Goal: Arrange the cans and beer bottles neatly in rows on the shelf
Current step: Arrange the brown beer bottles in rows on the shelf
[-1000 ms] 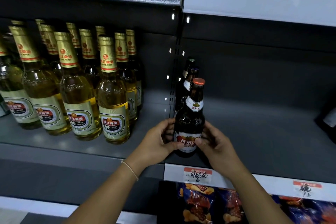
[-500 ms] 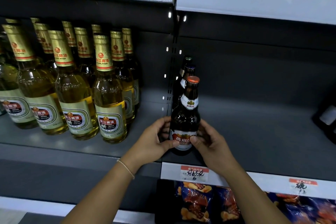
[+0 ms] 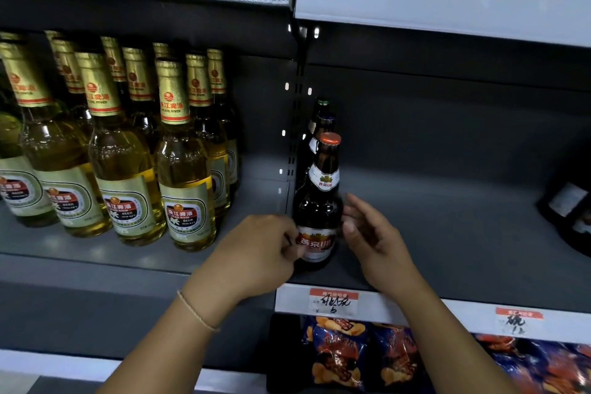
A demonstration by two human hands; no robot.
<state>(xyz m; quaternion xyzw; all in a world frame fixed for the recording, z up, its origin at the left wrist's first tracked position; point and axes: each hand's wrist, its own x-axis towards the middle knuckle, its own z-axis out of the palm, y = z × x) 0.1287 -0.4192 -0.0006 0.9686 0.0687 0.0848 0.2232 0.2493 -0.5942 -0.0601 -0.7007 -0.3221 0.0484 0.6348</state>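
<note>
Dark brown beer bottle (image 3: 318, 201) — orange cap (red-and-white label) — upright.

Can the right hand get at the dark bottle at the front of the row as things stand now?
Probably yes. The right hand is open just beside the front dark bottle, with bare shelf to its right. Nothing stands between them; only the left hand is at the bottle's other side.

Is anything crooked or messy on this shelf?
Nothing stands out. The dark bottle stands upright at the front of a short row, between the left hand and right hand. The yellow bottles stand in tidy rows too.
</note>
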